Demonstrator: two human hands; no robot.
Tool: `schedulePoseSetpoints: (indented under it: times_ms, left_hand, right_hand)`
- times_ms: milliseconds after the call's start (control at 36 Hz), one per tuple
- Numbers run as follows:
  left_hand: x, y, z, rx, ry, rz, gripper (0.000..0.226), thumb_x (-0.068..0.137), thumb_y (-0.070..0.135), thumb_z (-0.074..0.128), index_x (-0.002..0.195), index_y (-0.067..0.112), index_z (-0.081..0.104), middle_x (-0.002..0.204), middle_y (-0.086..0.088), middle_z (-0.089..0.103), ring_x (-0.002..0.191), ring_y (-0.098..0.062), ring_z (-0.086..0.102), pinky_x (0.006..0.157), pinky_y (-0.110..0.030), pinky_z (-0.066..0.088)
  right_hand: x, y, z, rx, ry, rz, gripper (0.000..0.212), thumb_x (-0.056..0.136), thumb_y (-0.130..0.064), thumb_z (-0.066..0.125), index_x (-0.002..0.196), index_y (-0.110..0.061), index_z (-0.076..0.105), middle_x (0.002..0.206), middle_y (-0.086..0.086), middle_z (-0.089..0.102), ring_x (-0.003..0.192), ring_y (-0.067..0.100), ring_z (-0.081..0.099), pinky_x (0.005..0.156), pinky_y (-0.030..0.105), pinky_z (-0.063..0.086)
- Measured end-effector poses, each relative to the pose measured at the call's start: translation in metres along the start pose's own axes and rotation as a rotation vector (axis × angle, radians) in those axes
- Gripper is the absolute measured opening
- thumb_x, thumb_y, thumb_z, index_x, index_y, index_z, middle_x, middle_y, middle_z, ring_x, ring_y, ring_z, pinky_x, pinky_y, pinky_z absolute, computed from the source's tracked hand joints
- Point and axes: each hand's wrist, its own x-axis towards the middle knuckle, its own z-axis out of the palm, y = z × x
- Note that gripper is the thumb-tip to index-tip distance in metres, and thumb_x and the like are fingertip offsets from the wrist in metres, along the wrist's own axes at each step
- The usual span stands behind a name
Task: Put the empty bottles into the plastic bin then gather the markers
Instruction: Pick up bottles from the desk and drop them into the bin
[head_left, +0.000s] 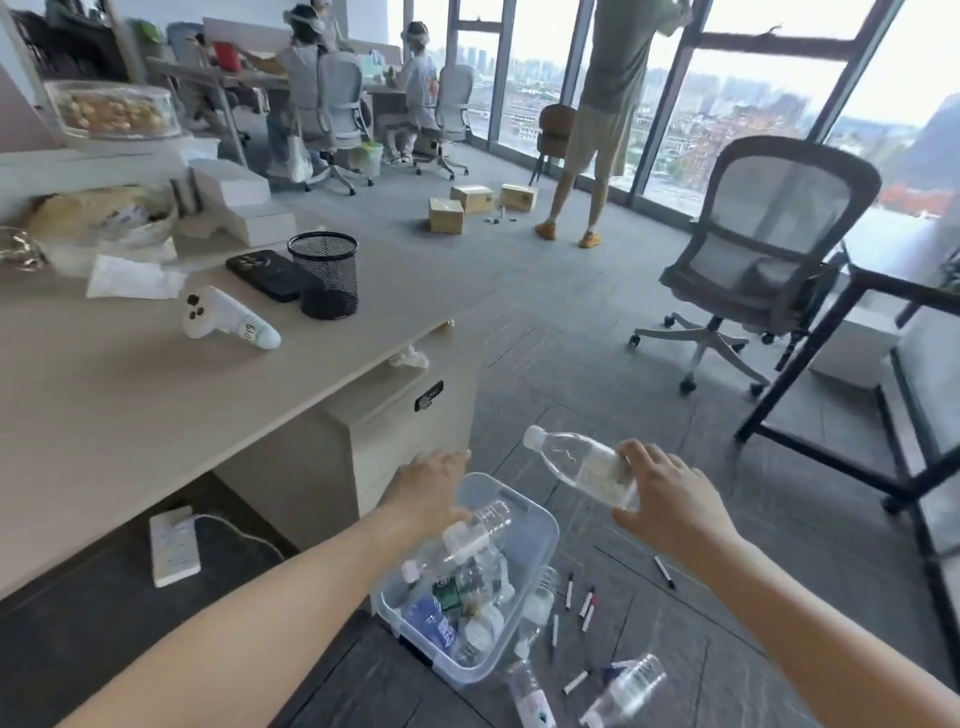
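Observation:
A clear plastic bin (540, 525) stands on the floor at bottom centre, holding several empty bottles. My left hand (428, 491) is over the bin's far left corner, fingers on a clear bottle (475, 530) that lies on top of the pile. My right hand (667, 493) grips another clear bottle with a white cap (574, 465), held tilted above the bin's right side. More empty bottles (626, 691) lie on the floor to the bin's right and front. Several markers (587, 605) are scattered on the floor beside them.
A desk (156, 395) with a drawer unit stands to the left, bearing a mesh cup (324, 270), a phone and a white controller. A power strip (174, 545) lies under it. An office chair (758, 260) and a black table frame are on the right. A person stands by the window.

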Motion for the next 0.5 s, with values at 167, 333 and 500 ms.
schedulePoseSetpoints:
  times_ms: [167,333,500]
  left_hand:
    - [-0.018,-0.009,-0.028,0.020,0.063,0.028,0.053,0.089,0.036,0.062,0.139,0.025,0.046,0.138,0.003,0.053,0.126,-0.019,0.047,0.106,-0.037,0.038]
    - [-0.059,-0.026,-0.076,0.044,0.183,0.012,0.048,0.092,0.038,0.060,0.137,0.029,0.049,0.136,0.008,0.055,0.127,-0.017,0.047,0.107,-0.033,0.036]
    - [-0.103,-0.050,-0.104,0.031,0.274,-0.020,0.044,0.089,0.040,0.063,0.131,0.032,0.055,0.127,0.013,0.059,0.120,-0.012,0.051,0.101,-0.030,0.041]
  right_hand:
    - [0.026,-0.020,0.021,-0.005,-0.013,-0.003,0.060,0.074,-0.041,0.071,0.123,-0.025,0.040,0.119,-0.002,0.056,0.105,0.021,0.056,0.091,0.038,0.045]
    - [0.069,-0.060,0.035,0.014,-0.047,-0.021,0.065,0.076,-0.041,0.073,0.128,-0.023,0.038,0.125,0.000,0.054,0.113,0.023,0.053,0.095,0.037,0.039]
    - [0.074,-0.085,0.062,0.047,-0.225,0.047,0.086,0.074,-0.052,0.074,0.142,-0.021,0.031,0.139,0.004,0.047,0.129,0.026,0.042,0.107,0.044,0.033]
